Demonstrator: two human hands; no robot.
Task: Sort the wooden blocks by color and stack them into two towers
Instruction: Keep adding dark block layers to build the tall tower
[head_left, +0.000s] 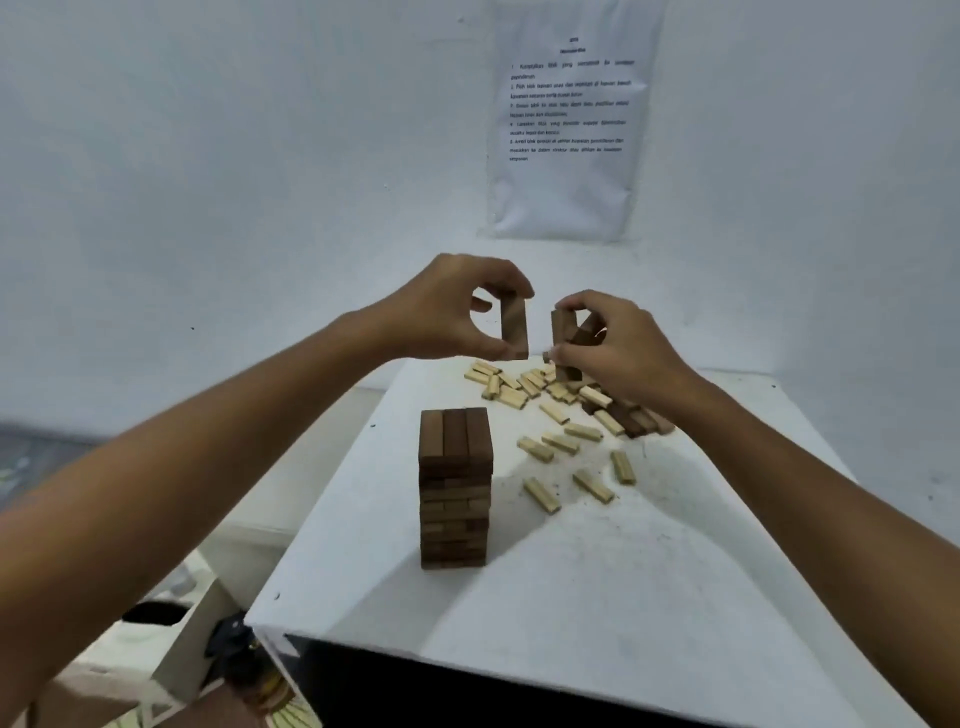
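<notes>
A tower of dark brown blocks (455, 486) stands on the white table (597, 587), near its left edge. My left hand (452, 309) is raised above the table's far side and pinches one dark block (514, 327) upright between thumb and fingers. My right hand (618, 338), just to its right, grips two dark blocks (569, 335), held roughly upright over the pile. Several light wooden blocks (550, 410) lie scattered across the far half of the table. A few dark blocks (631, 418) lie under my right wrist.
A printed sheet of paper (569, 119) hangs on the white wall behind the table. Left of the table sit white furniture (171, 660) and a small dark object (231, 636) on the floor. The table's near edge (467, 644) drops to a dark front.
</notes>
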